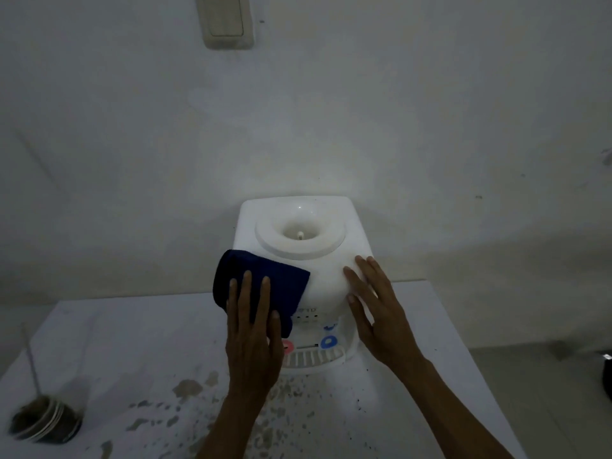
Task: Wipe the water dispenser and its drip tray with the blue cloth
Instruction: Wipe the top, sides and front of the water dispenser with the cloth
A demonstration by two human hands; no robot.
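on stained white table (139, 376), water dispenser (328, 276), pale wall (331, 111)

Blue cloth (265, 279) draped over white dispenser's (318, 270) front-left shoulder.

My one camera sits on my head — looking forward and down, close above the water dispenser (299, 260) on the counter (132, 342), with the wall (298, 111) rising behind the dispenser.
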